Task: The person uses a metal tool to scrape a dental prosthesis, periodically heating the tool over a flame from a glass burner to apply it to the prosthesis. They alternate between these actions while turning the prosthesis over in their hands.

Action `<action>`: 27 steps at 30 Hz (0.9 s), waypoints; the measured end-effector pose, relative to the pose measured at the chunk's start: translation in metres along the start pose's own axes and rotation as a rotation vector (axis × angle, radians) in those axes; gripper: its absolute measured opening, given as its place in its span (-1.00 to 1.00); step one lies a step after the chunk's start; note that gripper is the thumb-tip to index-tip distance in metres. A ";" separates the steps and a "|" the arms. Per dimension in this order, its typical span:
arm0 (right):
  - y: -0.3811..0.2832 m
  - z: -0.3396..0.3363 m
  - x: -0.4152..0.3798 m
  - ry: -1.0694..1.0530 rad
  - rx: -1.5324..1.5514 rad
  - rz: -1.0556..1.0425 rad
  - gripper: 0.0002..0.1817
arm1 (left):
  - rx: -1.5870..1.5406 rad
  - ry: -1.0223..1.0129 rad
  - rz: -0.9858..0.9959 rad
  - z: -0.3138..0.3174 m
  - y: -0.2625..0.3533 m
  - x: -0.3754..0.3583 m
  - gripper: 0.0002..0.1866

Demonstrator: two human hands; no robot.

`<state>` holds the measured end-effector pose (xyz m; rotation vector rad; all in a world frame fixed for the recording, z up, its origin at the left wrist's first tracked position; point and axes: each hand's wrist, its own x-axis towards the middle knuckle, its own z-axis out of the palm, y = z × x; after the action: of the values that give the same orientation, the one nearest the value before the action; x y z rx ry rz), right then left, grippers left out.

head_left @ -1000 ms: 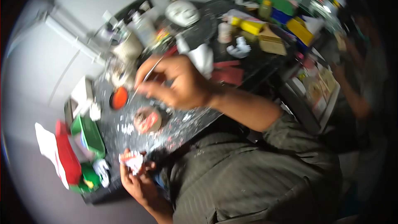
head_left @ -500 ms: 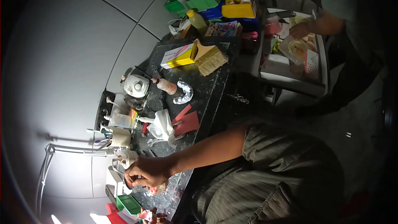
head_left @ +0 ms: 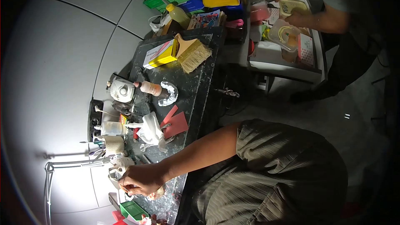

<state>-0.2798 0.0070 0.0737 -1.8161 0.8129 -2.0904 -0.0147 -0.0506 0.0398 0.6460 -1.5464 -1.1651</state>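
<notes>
My right hand (head_left: 143,179) reaches over the dark worktop (head_left: 187,87), its fingers pinched together on something small I cannot make out. Just beyond that hand, partly covered by it, sits a pinkish dental model (head_left: 157,193). At the bottom edge, my left hand (head_left: 158,221) is mostly cut off by the frame; its fingers hold a pink-and-white dental piece (head_left: 146,220). A green bin (head_left: 132,210) stands near both hands. White tissue (head_left: 151,131) and red wax sheets (head_left: 176,125) lie above my right forearm.
A white horseshoe-shaped model (head_left: 170,93), a pinkish bottle (head_left: 150,88), a wide brush (head_left: 193,56) and a yellow-white box (head_left: 161,54) lie farther along. A lamp arm (head_left: 48,187) stands by the wall. Another person's hands (head_left: 296,18) are over an open drawer (head_left: 283,68).
The view has shifted, so the bench items sit further left. My right hand stays pinched near the dental model. The other person's second hand has come into view at the drawer.
</notes>
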 end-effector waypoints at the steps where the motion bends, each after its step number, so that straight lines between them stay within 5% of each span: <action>1: 0.000 0.000 0.000 0.005 -0.015 -0.008 -0.84 | 0.008 -0.003 0.000 0.000 0.000 0.000 -0.34; 27: -0.010 -0.004 -0.001 0.134 0.029 -0.006 -0.88 | 0.144 0.037 0.066 -0.021 -0.007 -0.019 -0.39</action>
<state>-0.2816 0.0162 0.0784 -1.6803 0.8062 -2.2352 0.0097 -0.0439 0.0252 0.7024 -1.6183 -0.9933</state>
